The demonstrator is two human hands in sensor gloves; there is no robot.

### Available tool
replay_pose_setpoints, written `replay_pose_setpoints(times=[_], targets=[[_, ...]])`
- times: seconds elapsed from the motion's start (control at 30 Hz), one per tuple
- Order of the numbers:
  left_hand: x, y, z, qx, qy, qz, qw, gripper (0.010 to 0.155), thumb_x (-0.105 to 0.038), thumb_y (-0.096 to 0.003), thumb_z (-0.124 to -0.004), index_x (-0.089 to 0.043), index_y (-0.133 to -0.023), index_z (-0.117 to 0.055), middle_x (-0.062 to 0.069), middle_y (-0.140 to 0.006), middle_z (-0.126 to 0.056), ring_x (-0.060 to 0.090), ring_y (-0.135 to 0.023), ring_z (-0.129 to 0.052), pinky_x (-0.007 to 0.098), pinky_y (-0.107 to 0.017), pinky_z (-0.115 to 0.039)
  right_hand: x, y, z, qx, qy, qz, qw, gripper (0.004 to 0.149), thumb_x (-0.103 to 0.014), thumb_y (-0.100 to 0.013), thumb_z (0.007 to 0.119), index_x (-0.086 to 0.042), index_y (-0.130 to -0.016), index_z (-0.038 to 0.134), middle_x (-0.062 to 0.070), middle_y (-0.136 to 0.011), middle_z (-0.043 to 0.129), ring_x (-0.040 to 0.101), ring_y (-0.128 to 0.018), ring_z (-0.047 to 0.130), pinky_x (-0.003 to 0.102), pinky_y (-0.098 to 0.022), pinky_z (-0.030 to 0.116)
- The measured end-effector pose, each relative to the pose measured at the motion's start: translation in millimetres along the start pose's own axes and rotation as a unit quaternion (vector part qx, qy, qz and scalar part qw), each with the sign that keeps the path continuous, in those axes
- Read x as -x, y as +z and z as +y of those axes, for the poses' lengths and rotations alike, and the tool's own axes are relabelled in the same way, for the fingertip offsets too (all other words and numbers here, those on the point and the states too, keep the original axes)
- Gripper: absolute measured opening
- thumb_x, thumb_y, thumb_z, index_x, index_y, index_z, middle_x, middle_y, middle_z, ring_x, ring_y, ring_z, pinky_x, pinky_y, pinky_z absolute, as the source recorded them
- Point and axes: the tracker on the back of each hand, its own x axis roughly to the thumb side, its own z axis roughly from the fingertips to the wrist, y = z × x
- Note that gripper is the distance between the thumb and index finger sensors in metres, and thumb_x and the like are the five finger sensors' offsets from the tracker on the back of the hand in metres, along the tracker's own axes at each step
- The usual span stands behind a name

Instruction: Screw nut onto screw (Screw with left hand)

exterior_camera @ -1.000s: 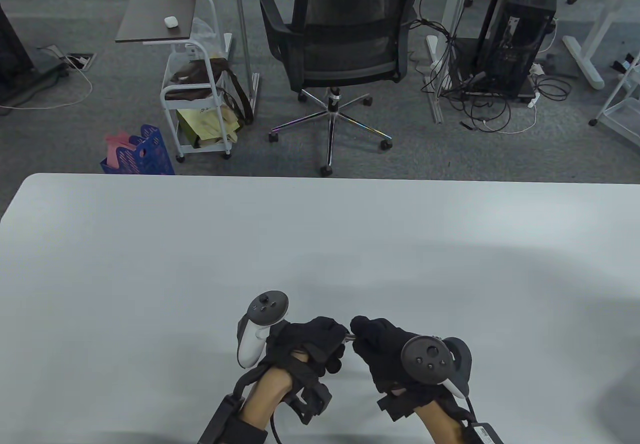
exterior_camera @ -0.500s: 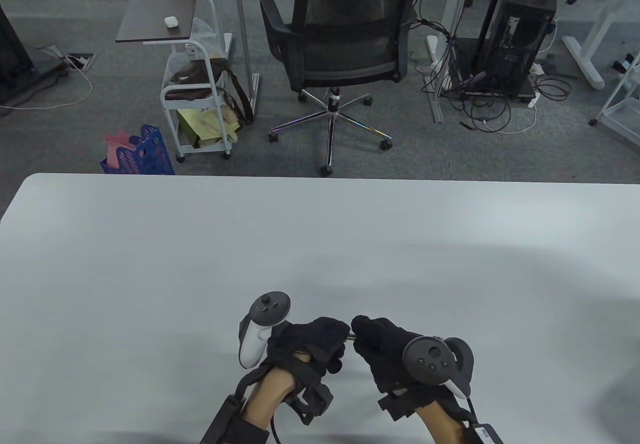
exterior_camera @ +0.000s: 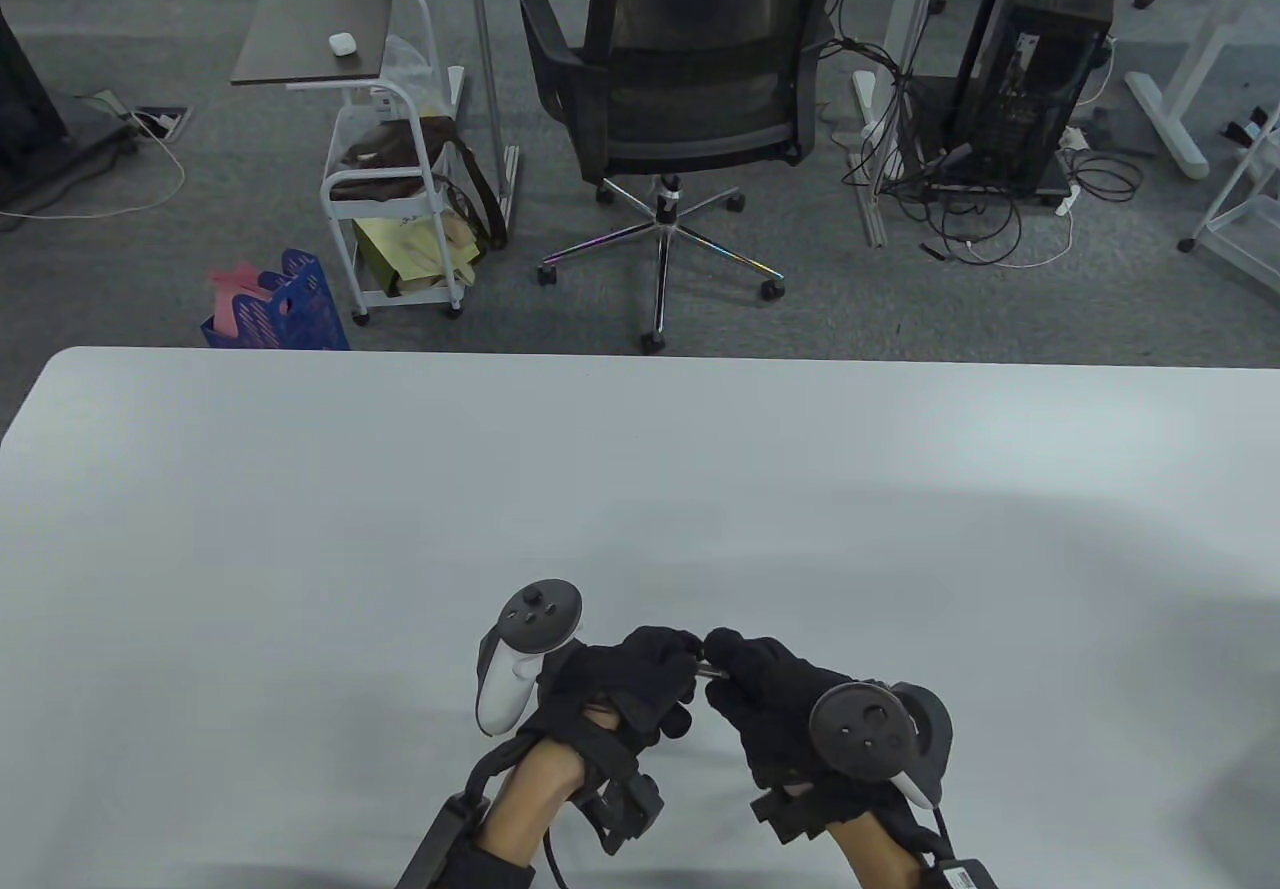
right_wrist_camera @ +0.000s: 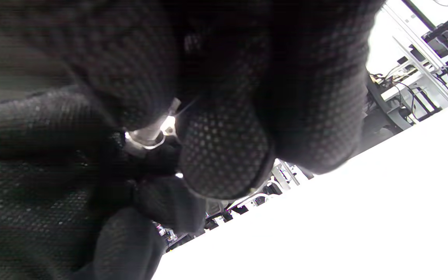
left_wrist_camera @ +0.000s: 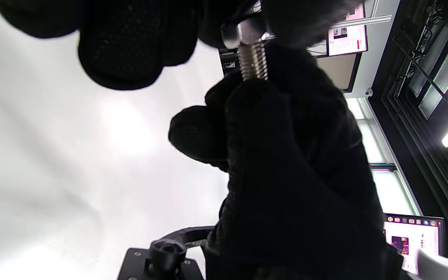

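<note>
At the near edge of the white table [exterior_camera: 300, 529], both gloved hands meet just above the surface, their forearms cut off by the bottom of the table view. The left hand [exterior_camera: 625, 684] has its fingers curled round the nut [left_wrist_camera: 243, 33], pinching it at the fingertips. The right hand [exterior_camera: 775, 694] has its fingers curled round the screw [left_wrist_camera: 253, 62], gripping most of its length. Both are held between the two hands, clear of the tabletop.

Bare table surface lies wide to the left, to the right and on the far side of the hands, out to the rounded far edge.

Much is hidden: in the table view only a short sliver of metal shows between the fingertips, and the screw's head is buried in the right glove. In the right wrist view the metal is a small bright glint between dark fingers. How far the nut sits along the thread cannot be told.

The screw's long axis runs roughly left to right, its threaded end pointing left into the nut.

Beyond the table stand a black office chair [exterior_camera: 690, 79] and, further left, a white cart [exterior_camera: 400, 179].
</note>
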Motion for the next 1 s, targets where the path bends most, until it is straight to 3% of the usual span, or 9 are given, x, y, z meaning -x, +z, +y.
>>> replay_pose_setpoints(times=[0.07, 0.13, 0.27, 0.37, 0.5, 0.67, 0.77, 0.87, 1.0], targets=[[0.5, -0.7, 0.3, -0.029, -0.016, 0.002, 0.999, 0.064, -0.045, -0.0436, -0.071, -0.002, -0.090, -0.077, 0.032, -0.079, -0.083, 0.048, -0.050, -0.092, 0.059, -0.038, -0.072, -0.3, 0.3, 0.1, 0.000, 0.001, -0.002, 1.000, 0.047, -0.032, -0.032, 0.093, -0.016, -0.076, 0.091, 0.010, -0.064, 0.104, 0.014, -0.033, 0.119, 0.036, -0.031, 0.105], [-1.3, -0.5, -0.8, -0.019, -0.021, 0.002, 1.000, 0.059, -0.042, -0.0436, -0.072, -0.001, -0.085, -0.080, 0.029, -0.074, -0.087, 0.046, -0.046, -0.094, 0.058, -0.036, -0.074, -0.7, 0.6, 0.6, -0.002, 0.014, -0.006, 1.000, 0.047, -0.032, -0.032, 0.092, -0.016, -0.076, 0.091, 0.010, -0.064, 0.105, 0.015, -0.033, 0.120, 0.036, -0.031, 0.105], [-4.2, -1.3, -2.6, 0.012, -0.020, -0.010, 1.000, 0.056, -0.035, -0.0443, -0.072, -0.003, -0.091, -0.069, 0.028, -0.081, -0.078, 0.044, -0.053, -0.090, 0.056, -0.040, -0.072, -1.2, 1.7, 2.2, -0.008, 0.028, -0.010, 1.000, 0.047, -0.032, -0.032, 0.092, -0.016, -0.076, 0.090, 0.009, -0.064, 0.106, 0.015, -0.032, 0.121, 0.036, -0.029, 0.105], [-1.0, 1.0, -0.7, -0.006, -0.003, -0.002, 1.000, 0.071, -0.044, -0.0444, -0.070, -0.003, -0.101, -0.060, 0.031, -0.087, -0.074, 0.046, -0.056, -0.089, 0.057, -0.042, -0.071, -1.3, 2.0, 0.8, -0.005, 0.033, -0.014, 0.999, 0.047, -0.033, -0.032, 0.092, -0.017, -0.076, 0.090, 0.008, -0.063, 0.105, 0.014, -0.032, 0.120, 0.036, -0.030, 0.104], [-0.7, 0.5, 0.4, -0.023, -0.018, 0.002, 1.000, 0.059, -0.041, -0.0439, -0.071, -0.001, -0.086, -0.080, 0.032, -0.077, -0.085, 0.049, -0.048, -0.093, 0.059, -0.037, -0.073, -1.3, 2.5, 2.2, -0.006, 0.028, -0.013, 1.000, 0.047, -0.033, -0.032, 0.092, -0.018, -0.076, 0.090, 0.008, -0.065, 0.105, 0.014, -0.034, 0.119, 0.036, -0.031, 0.104], [-4.5, -0.5, -3.7, 0.013, -0.020, -0.007, 1.000, 0.056, -0.032, -0.0450, -0.071, -0.003, -0.092, -0.067, 0.028, -0.084, -0.076, 0.044, -0.054, -0.089, 0.057, -0.041, -0.071, -1.3, 3.0, 1.5, -0.007, 0.030, -0.014, 0.999, 0.047, -0.033, -0.032, 0.092, -0.017, -0.076, 0.090, 0.008, -0.064, 0.105, 0.014, -0.033, 0.119, 0.036, -0.031, 0.104], [-1.6, 1.6, -2.4, -0.014, -0.017, 0.002, 1.000, 0.070, -0.044, -0.0445, -0.070, -0.002, -0.100, -0.061, 0.032, -0.086, -0.074, 0.047, -0.056, -0.089, 0.058, -0.042, -0.071, 0.1, 2.9, -0.5, 0.001, 0.021, -0.008, 1.000, 0.047, -0.033, -0.032, 0.092, -0.017, -0.076, 0.090, 0.008, -0.064, 0.105, 0.014, -0.033, 0.119, 0.036, -0.031, 0.104], [0.4, 0.6, -1.4, -0.028, -0.025, 0.005, 0.999, 0.063, -0.044, -0.0434, -0.071, 0.000, -0.087, -0.081, 0.033, -0.078, -0.084, 0.049, -0.049, -0.092, 0.059, -0.037, -0.073, 0.3, 3.3, -1.2, 0.001, 0.018, -0.008, 1.000, 0.047, -0.033, -0.032, 0.093, -0.017, -0.075, 0.090, 0.008, -0.064, 0.105, 0.014, -0.032, 0.119, 0.036, -0.031, 0.104], [-3.9, -0.9, -4.1, 0.012, -0.025, -0.005, 1.000, 0.056, -0.037, -0.0445, -0.072, -0.002, -0.088, -0.074, 0.030, -0.081, -0.079, 0.046, -0.052, -0.091, 0.058, -0.040, -0.072, -0.2, 3.6, -1.9, 0.002, 0.023, -0.013, 1.000, 0.047, -0.033, -0.032, 0.093, -0.017, -0.076, 0.090, 0.008, -0.063, 0.105, 0.014, -0.032, 0.119, 0.036, -0.031, 0.104]])
